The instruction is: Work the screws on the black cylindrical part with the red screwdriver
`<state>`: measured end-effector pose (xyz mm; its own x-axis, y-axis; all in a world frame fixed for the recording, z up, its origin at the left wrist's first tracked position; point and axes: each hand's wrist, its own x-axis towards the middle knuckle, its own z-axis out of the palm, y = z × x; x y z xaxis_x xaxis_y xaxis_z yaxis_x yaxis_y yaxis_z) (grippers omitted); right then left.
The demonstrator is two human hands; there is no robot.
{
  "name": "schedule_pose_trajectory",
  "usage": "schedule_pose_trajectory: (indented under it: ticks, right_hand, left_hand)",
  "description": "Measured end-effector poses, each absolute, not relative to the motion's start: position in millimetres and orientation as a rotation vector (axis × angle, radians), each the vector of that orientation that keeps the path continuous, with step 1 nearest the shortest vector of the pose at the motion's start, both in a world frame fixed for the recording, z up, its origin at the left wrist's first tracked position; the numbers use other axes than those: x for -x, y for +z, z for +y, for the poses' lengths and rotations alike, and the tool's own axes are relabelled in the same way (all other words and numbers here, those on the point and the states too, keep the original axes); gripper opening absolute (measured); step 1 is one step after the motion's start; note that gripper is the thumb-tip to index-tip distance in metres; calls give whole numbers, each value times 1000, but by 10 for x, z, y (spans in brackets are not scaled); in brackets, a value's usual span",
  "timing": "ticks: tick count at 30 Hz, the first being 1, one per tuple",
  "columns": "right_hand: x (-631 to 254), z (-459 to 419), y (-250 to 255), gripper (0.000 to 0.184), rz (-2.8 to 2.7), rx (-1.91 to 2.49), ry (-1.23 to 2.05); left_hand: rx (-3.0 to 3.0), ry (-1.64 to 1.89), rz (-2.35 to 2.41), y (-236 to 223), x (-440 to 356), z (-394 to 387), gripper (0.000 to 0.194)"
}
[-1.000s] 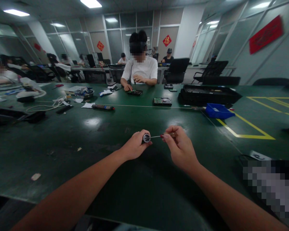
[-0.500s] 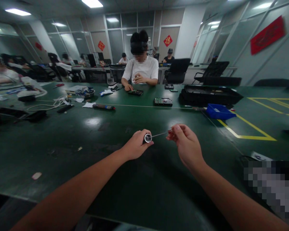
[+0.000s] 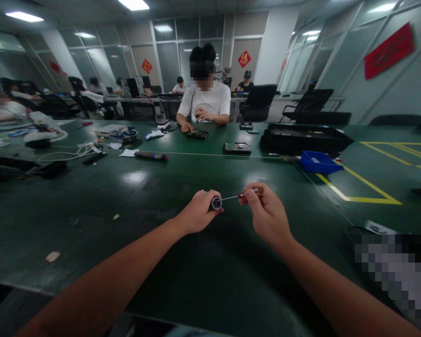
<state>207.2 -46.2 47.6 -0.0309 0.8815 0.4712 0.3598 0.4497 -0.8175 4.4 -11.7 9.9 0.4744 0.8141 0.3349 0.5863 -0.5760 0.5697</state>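
Observation:
My left hand (image 3: 197, 211) is closed around a small dark cylinder (image 3: 216, 203), whose round end with a silvery rim faces me. The rest of the cylinder is hidden by my fingers. Between the thumb and fingers of my right hand (image 3: 269, 213) is a thin screwdriver (image 3: 230, 198) with a reddish-brown, partly see-through handle. Its slender metal shaft points left, and the tip meets the open end of the cylinder. How deep the tip reaches cannot be made out. Both hands are above the green tabletop (image 3: 182, 281).
Across the table a person (image 3: 205, 100) in a white shirt handles a dark circuit board (image 3: 197, 135). A hard drive (image 3: 237, 148), a black tray (image 3: 305, 138) and a blue bin (image 3: 320, 162) lie beyond my hands. A pen-like tool (image 3: 150, 156) and cables (image 3: 73, 153) are at left.
My right hand has shifted slightly left and turned, so the screwdriver's handle now shows. The left hand and the cylinder have stayed almost in place.

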Motion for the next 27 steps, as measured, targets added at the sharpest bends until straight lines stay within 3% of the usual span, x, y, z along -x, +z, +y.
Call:
schedule_pose_trajectory:
  ticks: [19, 27]
  right_hand:
    - [-2100, -483, 523, 16, -1749, 1196, 325]
    - [-2089, -476, 471, 16, -1820, 1165, 388]
  left_hand:
    - [-2427, 730, 1274, 91, -53, -91, 15]
    - [-2485, 712, 1282, 65, -49, -76, 16]
